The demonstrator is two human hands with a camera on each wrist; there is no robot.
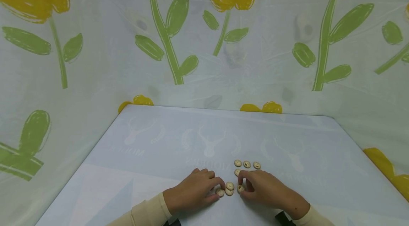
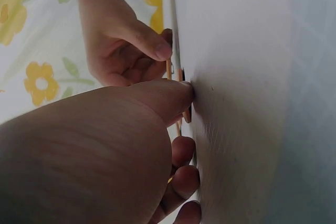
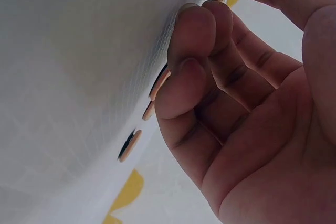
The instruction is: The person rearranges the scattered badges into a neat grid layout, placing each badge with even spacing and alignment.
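Note:
My left hand (image 1: 198, 189) rests low over the white table, its thumb and forefinger around a small round wooden disc (image 1: 219, 193). In the left wrist view that hand (image 2: 121, 140) hides most of the disc. My right hand (image 1: 266, 188) pinches another pale wooden disc (image 1: 240, 189) with dark marks, at the table surface or just above it. Between the hands, one disc (image 1: 229, 186) overlaps a second disc (image 1: 229, 192). Right-hand fingers partly cover a disc (image 1: 236, 172) behind them.
Beyond the right hand, three discs lie in a row, the leftmost disc (image 1: 238, 163) nearest the middle. The table (image 1: 159, 140) carries faint deer-head prints. A flower-patterned cloth (image 1: 105, 59) hangs behind it and at its sides.

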